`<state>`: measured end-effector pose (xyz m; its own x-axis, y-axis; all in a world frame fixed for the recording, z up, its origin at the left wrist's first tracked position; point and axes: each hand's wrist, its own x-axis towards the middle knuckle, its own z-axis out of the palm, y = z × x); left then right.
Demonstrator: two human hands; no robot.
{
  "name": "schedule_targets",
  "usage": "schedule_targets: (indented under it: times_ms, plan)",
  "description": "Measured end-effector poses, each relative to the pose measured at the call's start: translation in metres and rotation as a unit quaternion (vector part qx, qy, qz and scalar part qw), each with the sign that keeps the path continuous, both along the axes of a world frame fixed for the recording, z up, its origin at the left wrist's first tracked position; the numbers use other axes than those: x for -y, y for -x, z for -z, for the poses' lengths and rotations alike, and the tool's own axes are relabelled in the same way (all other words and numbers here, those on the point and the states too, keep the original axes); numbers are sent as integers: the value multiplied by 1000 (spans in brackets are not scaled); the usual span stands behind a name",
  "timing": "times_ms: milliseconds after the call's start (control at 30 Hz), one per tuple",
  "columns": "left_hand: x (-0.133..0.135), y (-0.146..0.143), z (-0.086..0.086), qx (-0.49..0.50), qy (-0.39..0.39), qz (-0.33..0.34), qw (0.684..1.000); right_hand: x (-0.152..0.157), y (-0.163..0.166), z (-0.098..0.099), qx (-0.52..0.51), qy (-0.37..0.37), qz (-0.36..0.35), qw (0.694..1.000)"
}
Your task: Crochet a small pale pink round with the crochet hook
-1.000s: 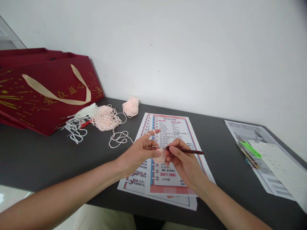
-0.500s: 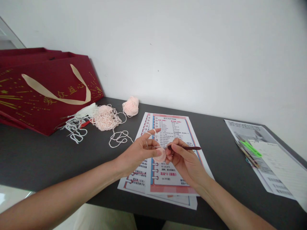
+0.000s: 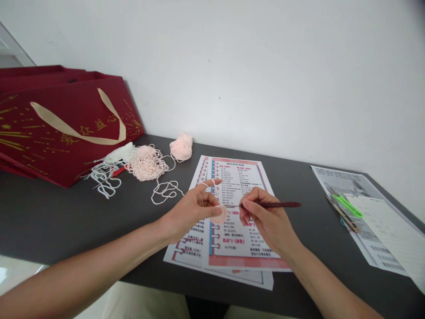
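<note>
My left hand (image 3: pixel 192 210) pinches a small round pink crochet piece (image 3: pixel 219 215) between thumb and fingers, with pale yarn looped over its raised forefinger. My right hand (image 3: pixel 265 219) grips a dark red crochet hook (image 3: pixel 275 204), held level, its thin metal tip pointing left at the pink piece. Both hands hover over a printed pattern sheet (image 3: pixel 237 175) with a red and blue border that lies on the dark table (image 3: pixel 66 217). A strand of yarn trails from my left hand back to loose loops (image 3: pixel 164 191) and a pink yarn heap (image 3: pixel 148 164).
A small pink yarn ball (image 3: pixel 181 147) and white yarn strands (image 3: pixel 106 175) lie by a dark red gift bag (image 3: pixel 63 128) with gold print at the left. At the right, papers (image 3: pixel 375 217) carry green-handled scissors (image 3: pixel 347 206). A white wall rises behind the table.
My right hand has drawn the hook to the right, away from the pink piece, so more of the shaft shows. My left hand has barely moved.
</note>
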<state>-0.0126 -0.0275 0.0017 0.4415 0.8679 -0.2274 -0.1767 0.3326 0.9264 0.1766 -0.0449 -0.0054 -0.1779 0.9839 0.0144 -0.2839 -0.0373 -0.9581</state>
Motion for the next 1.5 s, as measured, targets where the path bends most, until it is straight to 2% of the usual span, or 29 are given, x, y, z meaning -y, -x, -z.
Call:
schedule_targets:
  times_ms: [200, 367, 600, 767, 833, 967, 1033, 1100, 1233, 1300, 1433, 1500]
  plan:
    - [0, -1, 0, -6, 10, -4, 1000, 2, -3, -1, 95, -40, 18, 994]
    - [0, -1, 2, -7, 4, -6, 1000, 6, -4, -2, 204, -86, 29, 975]
    - [1, -4, 3, -38, -24, -21, 999, 15, 0, -1, 354, -219, 47, 908]
    - [1, -6, 8, -74, -76, -46, 993, 18, 7, 4, 370, -340, 65, 863]
    - [1, -6, 11, -107, -109, -60, 986, 17, 9, 5, 363, -306, 69, 877]
    - [0, -3, 16, -165, -163, -74, 970, 17, 10, 8, 296, -135, 73, 943]
    - [-1, -2, 17, -169, -166, -76, 969, 17, 11, 12, 282, -128, 74, 948]
    - [-3, -2, 17, -148, -131, -77, 977, 19, 12, 16, 311, -198, 83, 926]
    - [-4, -2, 14, -95, -15, -76, 992, 21, 13, 24, 352, -382, 50, 853]
    - [-4, -2, 12, -91, -7, -73, 993, 21, 14, 25, 361, -405, 26, 839]
    - [-3, -1, 11, -102, -47, -72, 991, 19, 13, 27, 358, -398, 28, 844]
    - [-3, -1, 9, -88, -33, -68, 993, 16, 12, 26, 357, -415, 9, 837]
